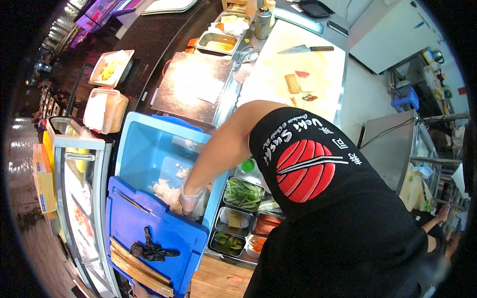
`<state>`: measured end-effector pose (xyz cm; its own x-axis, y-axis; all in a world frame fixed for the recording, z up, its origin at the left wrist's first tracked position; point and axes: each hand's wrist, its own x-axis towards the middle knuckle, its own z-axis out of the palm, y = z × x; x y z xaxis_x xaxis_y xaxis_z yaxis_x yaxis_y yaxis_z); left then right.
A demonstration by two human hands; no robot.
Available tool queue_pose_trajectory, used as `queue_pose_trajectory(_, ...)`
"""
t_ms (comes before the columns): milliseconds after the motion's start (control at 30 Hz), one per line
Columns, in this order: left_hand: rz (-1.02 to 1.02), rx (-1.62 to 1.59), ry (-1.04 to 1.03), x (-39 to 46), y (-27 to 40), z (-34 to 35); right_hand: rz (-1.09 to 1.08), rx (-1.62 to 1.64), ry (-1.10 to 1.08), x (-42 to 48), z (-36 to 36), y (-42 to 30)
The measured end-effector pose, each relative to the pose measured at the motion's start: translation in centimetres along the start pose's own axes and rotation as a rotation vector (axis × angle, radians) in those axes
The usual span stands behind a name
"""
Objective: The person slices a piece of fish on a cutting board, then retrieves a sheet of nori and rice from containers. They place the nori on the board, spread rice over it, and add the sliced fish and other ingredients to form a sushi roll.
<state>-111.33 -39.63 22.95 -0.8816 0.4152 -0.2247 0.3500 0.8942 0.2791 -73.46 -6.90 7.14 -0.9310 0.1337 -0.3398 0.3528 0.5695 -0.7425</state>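
My right hand [192,203], in a clear plastic glove, reaches into a light blue tub [139,139]. Its fingers are down at the white rice [166,192], their tips hidden. A dark blue lid [149,219] lies slanted across the tub's near end. On the lid rest a crumpled black glove [152,247] and a bundle of long, light brown strips [138,266], perhaps a rolled bamboo mat. Part of my left hand [138,289] shows at the lid's lower edge, beside the strips; its grip is mostly hidden.
Beside the tub stand metal pans of sliced cucumber [244,193] and other fillings. A knife [305,49] and food pieces lie on a white cutting board [275,44]. Scissors [248,56] lie left of it. A glass display case [80,193] borders the counter. Another person's hand [443,214] shows far right.
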Motion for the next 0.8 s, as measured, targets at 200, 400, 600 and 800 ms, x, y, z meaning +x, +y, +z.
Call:
queue_pose_trajectory(200,-0.044,-0.103,-0.032,-2.1,-2.5,-1.9,-0.028,0.022,-0.091,-1.0,0.2,-1.0)
queue_pose_trajectory(400,-0.010,0.079,0.226,-1.9,-3.0,-1.6,-0.028,0.092,-0.364,-4.0,-1.5,-2.6)
queue_pose_trajectory(600,0.020,-0.118,0.292,-1.9,-1.7,-0.5,-0.117,0.164,-0.561,-4.5,-5.2,1.0)
queue_pose_trajectory(800,0.001,-0.161,0.251,-2.2,-2.6,0.0,0.171,0.191,-0.275,-6.3,-2.2,0.2)
